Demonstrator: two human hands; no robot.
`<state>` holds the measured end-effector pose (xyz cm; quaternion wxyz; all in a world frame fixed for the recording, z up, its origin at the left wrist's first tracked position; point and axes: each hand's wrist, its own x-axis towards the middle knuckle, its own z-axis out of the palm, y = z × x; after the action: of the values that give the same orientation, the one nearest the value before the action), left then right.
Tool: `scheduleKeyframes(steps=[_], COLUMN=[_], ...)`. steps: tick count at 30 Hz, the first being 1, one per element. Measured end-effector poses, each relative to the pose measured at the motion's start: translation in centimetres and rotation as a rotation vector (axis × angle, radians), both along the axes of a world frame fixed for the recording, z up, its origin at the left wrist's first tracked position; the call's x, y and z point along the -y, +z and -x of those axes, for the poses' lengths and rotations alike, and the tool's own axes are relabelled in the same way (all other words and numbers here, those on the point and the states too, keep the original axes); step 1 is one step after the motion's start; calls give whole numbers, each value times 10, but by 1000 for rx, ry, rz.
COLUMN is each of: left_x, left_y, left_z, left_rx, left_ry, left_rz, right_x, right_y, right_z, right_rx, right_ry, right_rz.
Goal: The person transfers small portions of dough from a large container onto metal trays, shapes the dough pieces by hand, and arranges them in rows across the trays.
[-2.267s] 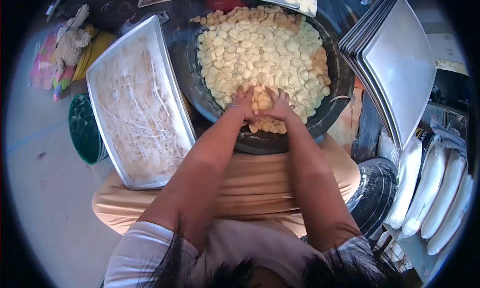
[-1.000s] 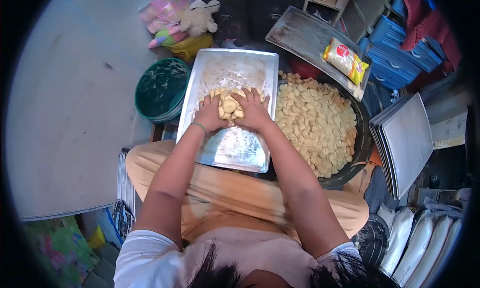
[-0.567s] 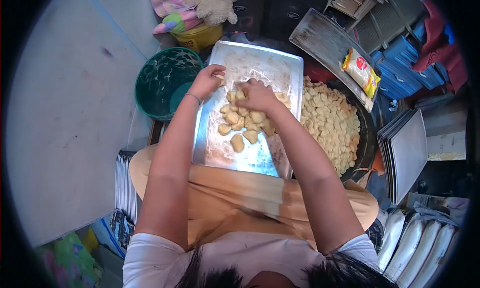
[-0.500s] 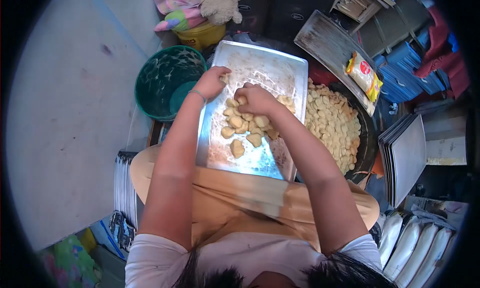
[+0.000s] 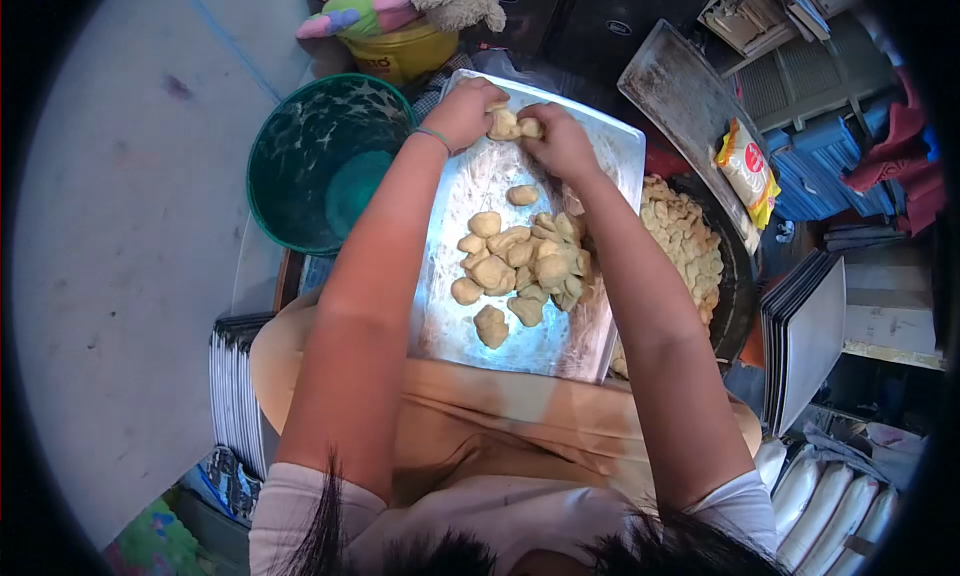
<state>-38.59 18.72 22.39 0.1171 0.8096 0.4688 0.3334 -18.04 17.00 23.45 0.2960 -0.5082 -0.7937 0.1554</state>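
A metal baking tray [image 5: 450, 321] lies across my lap, with a heap of pale dough pieces [image 5: 490, 273] in its middle. At the tray's far end, my left hand [image 5: 470, 113] closes its fingers on a lump of dough [image 5: 505, 126]. My right hand [image 5: 562, 144] is beside it, its fingers pinched on the right part of the same dough or on pieces touching it; I cannot tell which. One separate dough piece [image 5: 522, 195] lies between the hands and the heap. Another dough piece [image 5: 491, 327] sits nearer to me.
A green bucket [image 5: 270, 191] stands left of the tray. To the right is a large dark pan [image 5: 738, 296] full of small flat pieces [image 5: 685, 241]. Behind it leans another tray [image 5: 665, 71] with a yellow-and-white packet [image 5: 747, 171]. Stacked trays [image 5: 805, 341] stand farther right.
Both hands have moved away from me to the tray's far end. The right hand has left the heap and holds dough close to the left hand. The view has shifted slightly.
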Motion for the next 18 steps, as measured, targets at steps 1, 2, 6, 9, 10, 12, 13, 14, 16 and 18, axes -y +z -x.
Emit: scheduleKeyframes(steps=[1, 2, 6, 9, 10, 12, 13, 14, 16, 18], left_x=[-1, -3, -7, -12, -12, -8, -4, -1, -6, -10], left_y=[-2, -4, -2, -5, -6, -8, -7, -5, -8, -11], left_z=[0, -1, -12, -14, -12, -9, -9, -8, -14, -21], left_rx=[-14, -27, -34, -6, 1, 35, 51, -30, -103, -155], left_ry=[-13, 13, 113, 107, 94, 40, 15, 13, 87, 149], left_rz=[5, 25, 40, 72, 97, 92, 88, 74, 39, 0], right_x=[-3, -9, -8, 0, 5, 4, -6, -13, -16, -17], right_y=[-2, -5, -11, -14, -4, -2, -7, -13, -21, -18], right_z=[-3, -9, -13, -2, 2, -2, -8, -14, -25, -36], right_rx=[-17, -74, 79, 54, 145, 205, 176, 147, -106, -87], right_ry=[-63, -151, -164, -70, -60, -76, -101, -125, -83, -69], right_rz=[70, 59, -38, -3, 23, 60, 67, 73, -22, -51])
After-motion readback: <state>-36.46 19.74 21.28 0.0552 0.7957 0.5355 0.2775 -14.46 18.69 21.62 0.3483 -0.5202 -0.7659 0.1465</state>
